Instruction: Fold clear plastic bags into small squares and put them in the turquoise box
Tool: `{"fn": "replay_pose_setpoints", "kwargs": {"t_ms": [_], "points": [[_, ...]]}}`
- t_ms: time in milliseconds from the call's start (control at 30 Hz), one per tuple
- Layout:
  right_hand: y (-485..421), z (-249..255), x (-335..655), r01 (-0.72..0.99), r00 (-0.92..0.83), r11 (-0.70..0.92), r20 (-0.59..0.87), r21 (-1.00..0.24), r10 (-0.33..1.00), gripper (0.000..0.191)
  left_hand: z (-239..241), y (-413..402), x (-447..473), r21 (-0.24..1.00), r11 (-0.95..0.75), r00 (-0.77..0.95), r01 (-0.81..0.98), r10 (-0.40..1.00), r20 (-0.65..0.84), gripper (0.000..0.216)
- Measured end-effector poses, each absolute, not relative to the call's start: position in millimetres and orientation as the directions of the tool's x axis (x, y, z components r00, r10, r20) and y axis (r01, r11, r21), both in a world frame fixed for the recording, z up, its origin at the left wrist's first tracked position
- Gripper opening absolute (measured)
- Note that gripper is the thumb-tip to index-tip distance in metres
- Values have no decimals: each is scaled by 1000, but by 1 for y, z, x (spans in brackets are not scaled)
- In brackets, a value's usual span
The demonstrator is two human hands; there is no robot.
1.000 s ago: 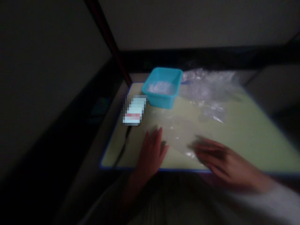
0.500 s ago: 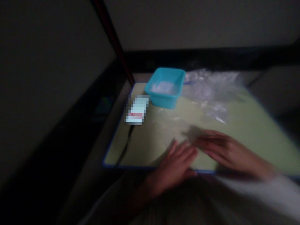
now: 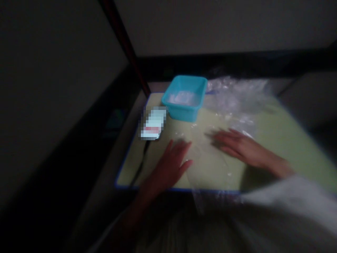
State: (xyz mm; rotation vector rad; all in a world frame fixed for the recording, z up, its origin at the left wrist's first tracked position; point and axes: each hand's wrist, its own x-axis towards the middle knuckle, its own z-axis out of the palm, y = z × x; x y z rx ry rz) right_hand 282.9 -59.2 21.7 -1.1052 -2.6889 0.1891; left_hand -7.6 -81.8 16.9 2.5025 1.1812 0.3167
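Observation:
A clear plastic bag (image 3: 210, 168) lies flat on the yellow-green board (image 3: 284, 140), its near end hanging past the front edge. Over its left side is my left hand (image 3: 172, 163), fingers spread and holding nothing. My right hand (image 3: 234, 144) rests at the bag's right side, palm down with fingers stretched out. Dim light and blur hide whether either hand presses on the plastic.
A turquoise basket (image 3: 183, 112) with whitish contents stands at the back of the board. Crumpled clear plastic bags (image 3: 237, 95) lie right of it. A lit phone (image 3: 154, 123), pixelated, with a dark cable (image 3: 142, 163) sits at the left.
My hands have moved apart and forward. The left went left and away from me, the right slightly up. More of the clear bag between them shows now.

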Motion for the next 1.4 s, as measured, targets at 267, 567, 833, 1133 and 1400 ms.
{"fn": "replay_pose_setpoints", "kwargs": {"t_ms": [267, 567, 833, 1133, 1400], "points": [[-47, 1, 287, 739, -643, 660, 152, -132, 751, 47, -8, -49, -12, 265, -539, 550, 799, 834, 41, 57], [-74, 28, 279, 484, -786, 815, 252, -319, 565, 26, 2, -52, -18, 467, -637, 622, 613, 754, 212, 47], [-102, 34, 261, 416, -906, 860, -52, -294, 420, 16, 0, -76, -22, 656, -636, 703, 406, 676, 221, 26], [-102, 32, 252, 404, -907, 868, -3, -289, 422, 21, -9, -74, -27, 666, -619, 722, 416, 670, 172, 24], [-110, 37, 257, 434, -887, 845, 15, -312, 461, 24, -14, -73, -26, 656, -642, 717, 397, 663, 216, 24]]}}
